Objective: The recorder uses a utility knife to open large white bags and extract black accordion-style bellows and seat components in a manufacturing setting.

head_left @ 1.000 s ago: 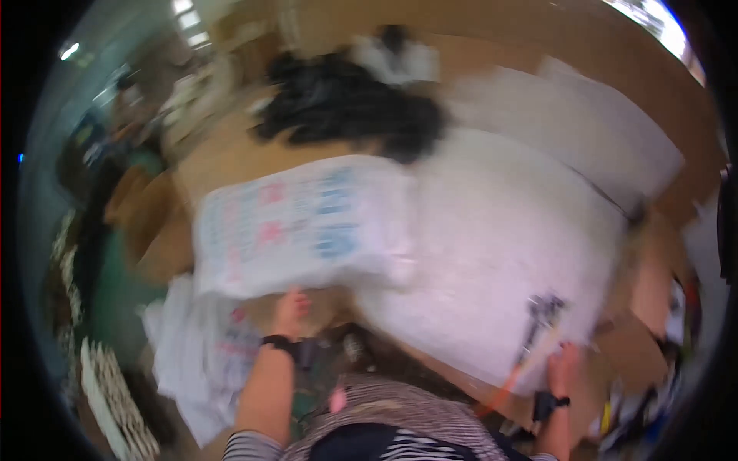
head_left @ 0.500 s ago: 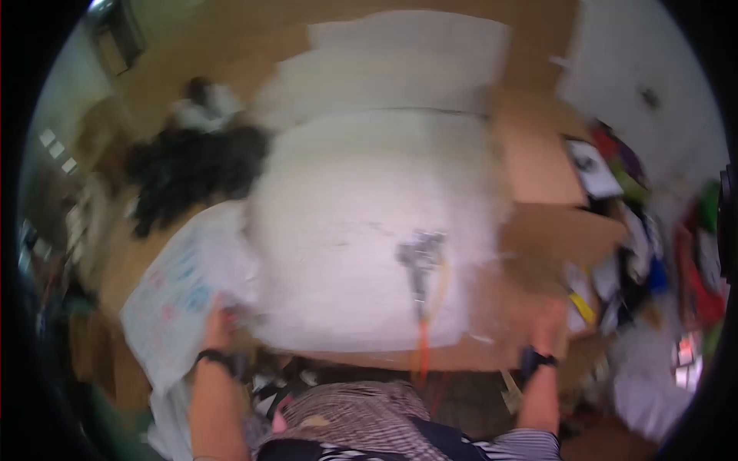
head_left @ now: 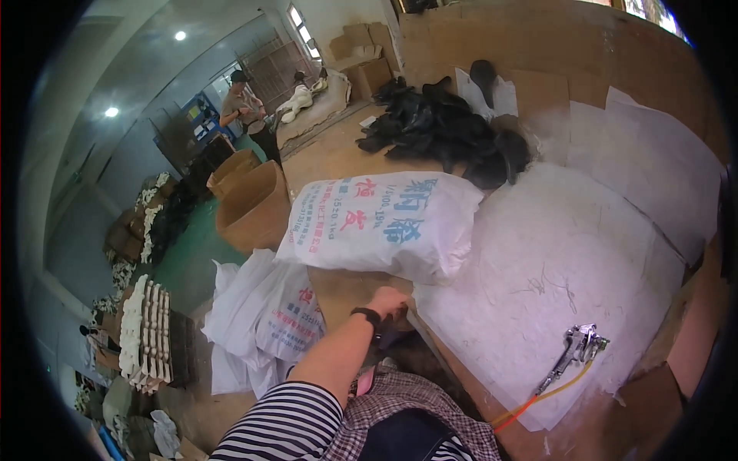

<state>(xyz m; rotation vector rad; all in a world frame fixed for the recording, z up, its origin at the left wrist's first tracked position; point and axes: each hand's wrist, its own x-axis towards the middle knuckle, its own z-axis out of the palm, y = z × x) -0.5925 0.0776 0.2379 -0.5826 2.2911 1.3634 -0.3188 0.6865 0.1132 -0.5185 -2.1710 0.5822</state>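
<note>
My left hand [head_left: 390, 302] is closed at the front edge of the table [head_left: 350, 296], beside the near corner of the white sheet [head_left: 530, 276]. Its fingers are curled and partly hidden. A black band circles that wrist. Just beyond the hand lies a full white sack [head_left: 377, 219] with blue and red print. On the sheet, to the right, rests a metal spray gun [head_left: 573, 355] with a yellow and orange hose [head_left: 530, 407] running off the near edge. My right hand is out of view.
Black sole-shaped pieces [head_left: 446, 127] are heaped behind the sack. White sacks [head_left: 257, 323] stand left of the table, near stacked pale trays [head_left: 150, 338]. An open brown carton [head_left: 254, 207] is on the floor. Another person [head_left: 244, 111] stands farther off.
My view has swung left, bringing the sack and the room beyond into sight. My left hand remains near the table edge; my right hand has left the picture. The spray gun still lies on the sheet.
</note>
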